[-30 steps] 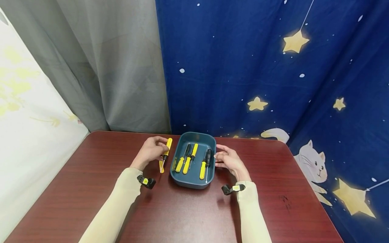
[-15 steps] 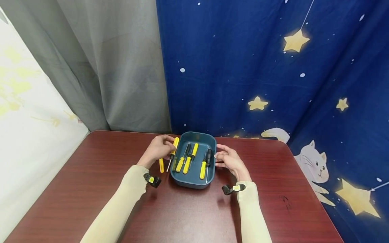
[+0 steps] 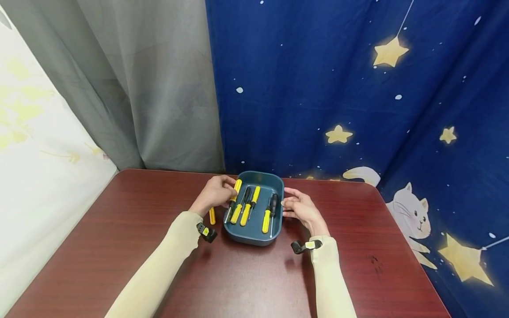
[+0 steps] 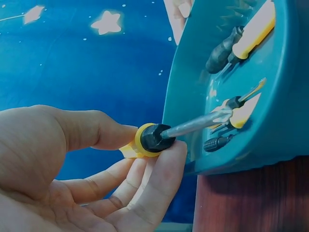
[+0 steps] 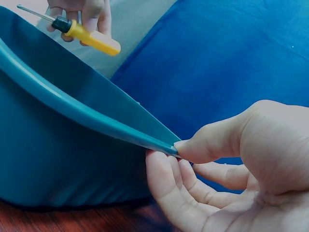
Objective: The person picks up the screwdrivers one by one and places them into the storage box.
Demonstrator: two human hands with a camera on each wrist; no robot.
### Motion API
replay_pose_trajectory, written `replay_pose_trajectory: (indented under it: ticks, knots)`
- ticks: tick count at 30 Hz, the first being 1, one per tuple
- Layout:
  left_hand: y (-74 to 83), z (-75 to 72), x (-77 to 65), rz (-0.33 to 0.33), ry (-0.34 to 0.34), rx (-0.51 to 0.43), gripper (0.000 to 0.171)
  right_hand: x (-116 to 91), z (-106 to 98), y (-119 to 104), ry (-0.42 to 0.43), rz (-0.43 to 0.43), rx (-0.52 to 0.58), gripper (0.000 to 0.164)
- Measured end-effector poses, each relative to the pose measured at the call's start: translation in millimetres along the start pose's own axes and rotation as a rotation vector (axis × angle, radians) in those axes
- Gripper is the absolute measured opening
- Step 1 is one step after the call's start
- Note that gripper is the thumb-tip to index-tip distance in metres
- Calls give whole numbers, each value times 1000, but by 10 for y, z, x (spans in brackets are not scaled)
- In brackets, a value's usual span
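Note:
My left hand (image 3: pixel 215 195) pinches a screwdriver (image 5: pixel 96 39) by its yellow handle, thumb on one side and fingers on the other. Its metal shaft slants over the left edge of a dark teal box (image 3: pixel 247 240). With thumb and fingertips, my right hand (image 3: pixel 304 211) grips the rim on the box's right side. Inside lie several screwdrivers: a yellow-handled group left of centre (image 3: pixel 245 214), and on the right a yellow one (image 3: pixel 266 222) beside a black-handled one (image 3: pixel 274 202). A further yellow handle (image 3: pixel 212 216) lies on the table, partly hidden by my left hand.
The box stands near the back of a reddish-brown table (image 3: pixel 254 282). Behind the table hang a grey curtain (image 3: pixel 175 88) and a blue one with stars (image 3: pixel 294 88). A white cloth (image 3: pixel 47 176) hangs at the left.
My left hand has carried the screwdriver to the right, from beside the box to above its left edge. More of the yellow handle on the table shows now. My right hand stays on the rim.

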State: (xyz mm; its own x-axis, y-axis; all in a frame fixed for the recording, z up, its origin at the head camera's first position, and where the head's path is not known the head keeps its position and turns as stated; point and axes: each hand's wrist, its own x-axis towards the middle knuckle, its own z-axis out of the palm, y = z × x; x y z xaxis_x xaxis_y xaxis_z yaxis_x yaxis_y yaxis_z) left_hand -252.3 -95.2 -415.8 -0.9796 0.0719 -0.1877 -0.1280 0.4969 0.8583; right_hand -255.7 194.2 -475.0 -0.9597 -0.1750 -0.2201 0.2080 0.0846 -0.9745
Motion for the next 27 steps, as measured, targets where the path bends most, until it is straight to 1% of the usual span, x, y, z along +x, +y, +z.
replay_pose_trajectory:
  ticks: [4, 10, 14, 20, 27]
  knots:
    - [18, 42, 41, -7, -12, 12, 38, 8, -5, 7, -3, -1, -1, 63]
    - [63, 125, 90, -1, -26, 30, 39, 14, -17, 19, -3, -5, -2, 63]
    - [96, 182, 96, -2, -40, 48, 38, 11, -18, 20, -2, 0, 7, 63]
    - [135, 240, 100, 19, -71, 53, 37, 5, -10, 10, 3, 5, 9, 62]
    - [179, 309, 131, 21, -101, 100, 36, 1, -8, 4, 12, 8, 14, 63]
